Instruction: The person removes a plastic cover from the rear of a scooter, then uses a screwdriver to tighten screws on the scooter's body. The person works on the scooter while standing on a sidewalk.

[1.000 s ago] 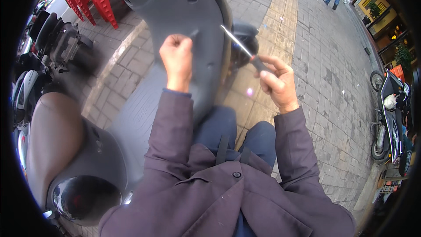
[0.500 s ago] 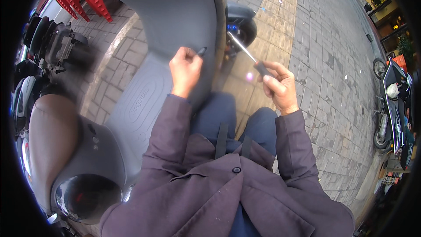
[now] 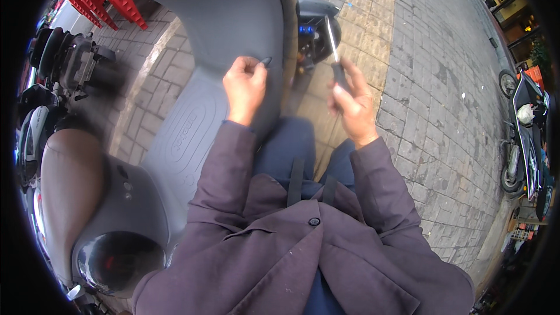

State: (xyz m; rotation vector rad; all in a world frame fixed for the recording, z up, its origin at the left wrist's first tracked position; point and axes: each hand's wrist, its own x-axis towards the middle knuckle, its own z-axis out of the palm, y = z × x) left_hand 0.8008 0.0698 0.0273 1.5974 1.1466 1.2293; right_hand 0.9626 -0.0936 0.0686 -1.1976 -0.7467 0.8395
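Observation:
My left hand (image 3: 244, 88) is closed, thumb and finger pinched at a small dark piece (image 3: 266, 60) against the scooter's grey leg-shield panel (image 3: 239, 23). What kind of piece it is I cannot make out. In my right hand (image 3: 354, 105) is a screwdriver (image 3: 338, 71), its dark handle between thumb and fingers and its bare metal shaft pointing away from me. The shaft crosses in front of the scooter's front wheel (image 3: 326, 44) in the picture. The grey ribbed footboard (image 3: 186, 125) lies to the left of my legs.
A brown scooter seat (image 3: 73, 169) and a glossy black rounded part (image 3: 119, 262) are at the lower left. Red stacked stools (image 3: 105, 0) stand at the far left, near other parked scooters (image 3: 70, 58). Paving (image 3: 431, 93) stretches right toward a parked motorcycle (image 3: 525, 140).
My right hand has moved left and slightly nearer, and the screwdriver has swung from pointing far-left to almost straight away from me. The left hand keeps its pinch, with hardly any shift.

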